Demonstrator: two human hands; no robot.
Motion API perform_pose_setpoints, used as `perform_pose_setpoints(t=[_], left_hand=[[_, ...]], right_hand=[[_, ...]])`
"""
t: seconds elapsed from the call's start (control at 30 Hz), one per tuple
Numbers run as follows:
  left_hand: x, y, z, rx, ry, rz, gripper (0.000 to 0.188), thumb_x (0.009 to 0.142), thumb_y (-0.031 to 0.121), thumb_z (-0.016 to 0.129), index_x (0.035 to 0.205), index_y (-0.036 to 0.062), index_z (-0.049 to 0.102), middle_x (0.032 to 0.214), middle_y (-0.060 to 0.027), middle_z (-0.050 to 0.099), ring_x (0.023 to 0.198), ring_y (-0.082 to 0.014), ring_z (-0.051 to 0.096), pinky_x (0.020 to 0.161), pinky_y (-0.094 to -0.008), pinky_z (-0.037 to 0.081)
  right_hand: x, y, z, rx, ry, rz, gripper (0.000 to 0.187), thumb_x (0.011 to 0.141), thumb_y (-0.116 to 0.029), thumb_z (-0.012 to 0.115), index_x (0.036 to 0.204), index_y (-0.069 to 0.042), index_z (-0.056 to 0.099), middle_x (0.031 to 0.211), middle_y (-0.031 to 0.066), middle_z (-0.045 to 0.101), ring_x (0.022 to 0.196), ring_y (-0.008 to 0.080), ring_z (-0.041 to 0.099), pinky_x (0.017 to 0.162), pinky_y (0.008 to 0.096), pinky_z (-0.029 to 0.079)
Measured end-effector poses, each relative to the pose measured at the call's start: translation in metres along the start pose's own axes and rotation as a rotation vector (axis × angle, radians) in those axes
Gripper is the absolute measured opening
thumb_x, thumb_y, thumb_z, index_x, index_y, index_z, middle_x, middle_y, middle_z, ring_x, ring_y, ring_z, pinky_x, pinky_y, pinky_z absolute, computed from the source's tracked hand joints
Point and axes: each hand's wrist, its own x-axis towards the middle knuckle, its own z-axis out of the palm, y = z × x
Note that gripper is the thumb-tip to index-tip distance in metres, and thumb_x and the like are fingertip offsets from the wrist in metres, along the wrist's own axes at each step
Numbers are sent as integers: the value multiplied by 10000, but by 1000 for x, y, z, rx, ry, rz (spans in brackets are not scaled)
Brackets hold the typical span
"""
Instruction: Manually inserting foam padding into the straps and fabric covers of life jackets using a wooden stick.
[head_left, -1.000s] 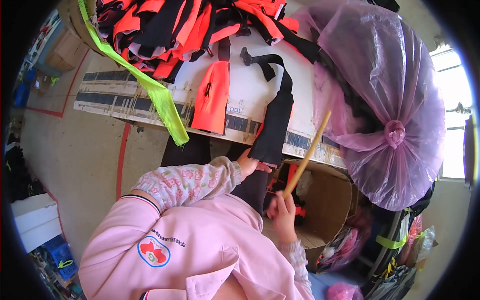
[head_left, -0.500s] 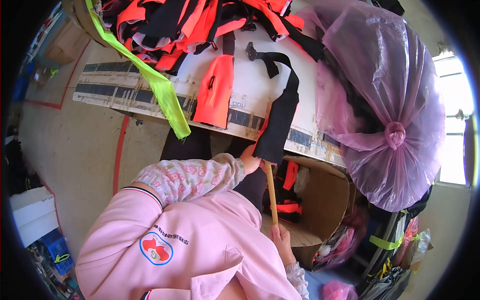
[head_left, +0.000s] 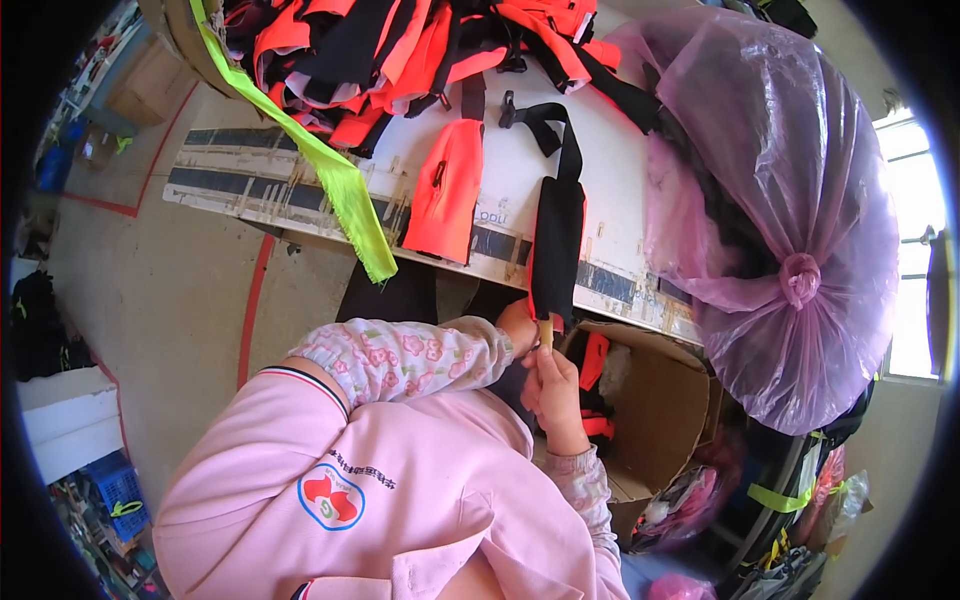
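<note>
A black and orange fabric pouch (head_left: pixel 559 240) with a black strap hangs over the table's near edge, a dark buckle at the strap's far end. My left hand (head_left: pixel 519 326) is closed around the pouch's lower end, its fingers partly hidden. Just below, my right hand (head_left: pixel 556 388) grips a light wooden stick (head_left: pixel 545 334), of which only a short length shows at the pouch's end. To the left on the table lies an orange pouch (head_left: pixel 444 192) with a dark zipper and strap.
A heap of orange and black pouches (head_left: pixel 400 55) covers the far table (head_left: pixel 610 170). A bright yellow-green strip (head_left: pixel 340 180) hangs over its left side. A knotted pink plastic bag (head_left: pixel 790 200) bulges at right, above an open cardboard box (head_left: pixel 650 410) holding orange and black pieces.
My right hand has moved up along with the stick to the pouch's lower end, and far less of the stick shows. The pouch hangs straighter; my left hand still holds it.
</note>
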Motion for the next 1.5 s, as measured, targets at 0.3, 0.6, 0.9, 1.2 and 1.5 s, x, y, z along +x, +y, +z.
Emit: perform_pose_setpoints(t=[0.3,0.6,0.9,1.2,1.5], left_hand=[[-12,10,5,-5,11,121,156,831,94,431,881,53,573,704,-58,588,553,-137,546,366,-236,400],[-13,2,7,-18,-61,148,155,839,59,438,922,52,569,759,-53,606,593,-116,556,361,-233,404],[-3,1,2,-51,-63,96,141,873,122,476,954,47,564,753,-75,601,622,-152,592,443,-238,439],[3,99,-13,39,67,374,235,877,33,369,971,-22,577,820,-127,633,585,-167,581,495,-253,482],[17,82,-14,210,-191,172,318,941,259,422,1025,-18,556,908,-150,638,596,-174,597,553,-283,518]], right_hand=[[-60,28,-18,11,21,-55,250,969,-243,364,886,-45,492,460,-29,288,350,71,262,342,237,227],[-46,26,9,507,176,-25,246,969,-259,370,854,-74,483,468,-43,286,355,70,220,348,230,209],[9,24,17,398,176,-100,235,965,-258,379,847,-75,468,475,-44,285,355,68,232,352,235,210],[-36,55,-84,-818,266,-513,207,934,-196,446,860,-34,550,581,91,547,467,197,546,437,303,406],[33,-12,-142,-909,820,-800,160,894,-168,505,939,-34,580,677,176,561,635,325,577,579,391,455]])
